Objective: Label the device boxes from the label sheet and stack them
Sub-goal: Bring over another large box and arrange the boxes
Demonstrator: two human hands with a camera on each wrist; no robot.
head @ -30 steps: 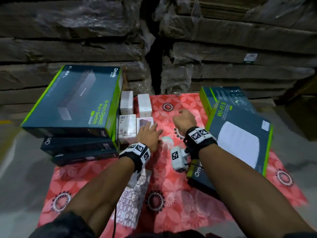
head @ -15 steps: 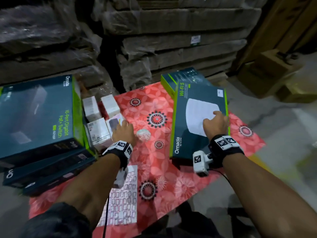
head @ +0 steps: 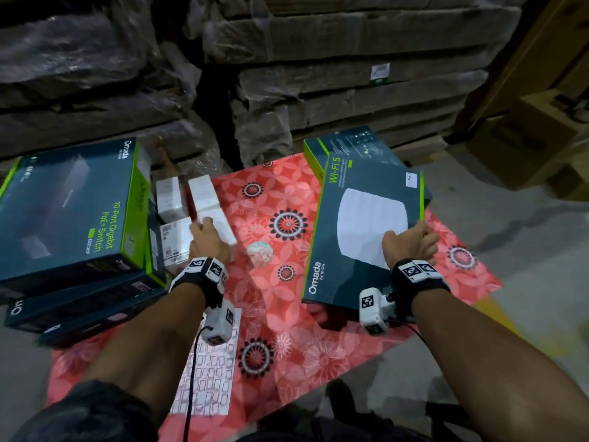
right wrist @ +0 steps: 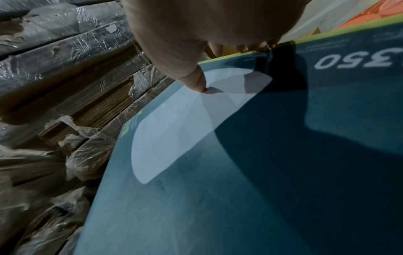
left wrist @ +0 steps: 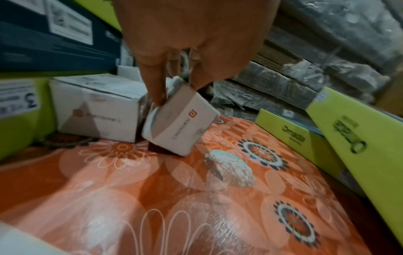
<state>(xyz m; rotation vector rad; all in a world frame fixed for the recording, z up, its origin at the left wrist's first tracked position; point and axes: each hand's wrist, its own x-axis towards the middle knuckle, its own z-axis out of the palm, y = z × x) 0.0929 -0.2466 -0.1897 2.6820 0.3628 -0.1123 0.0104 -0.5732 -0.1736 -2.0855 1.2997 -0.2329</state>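
Note:
My left hand [head: 208,239] pinches a small white device box [left wrist: 181,120] [head: 220,226] by its top and tilts it up off the red floral mat [head: 287,314]. More small white boxes [head: 170,199] stand beside it. My right hand [head: 411,242] grips the right edge of the dark Omada Wi-Fi 5 box [head: 366,231], thumb on its top face [right wrist: 196,82] and fingers curled over the green edge. That box leans on another dark box [head: 350,145]. The label sheet [head: 210,378] lies on the mat under my left forearm.
A stack of dark 10-Port Gigabit Switch boxes [head: 70,212] sits at the left. A crumpled white paper ball [head: 260,252] lies mid-mat. Plastic-wrapped cardboard bundles [head: 350,74] wall off the back. Bare concrete floor [head: 526,250] lies to the right.
My right hand went from the mat's middle to the Wi-Fi 5 box and took hold of its right edge. My left hand closed on the small white box and tipped it up.

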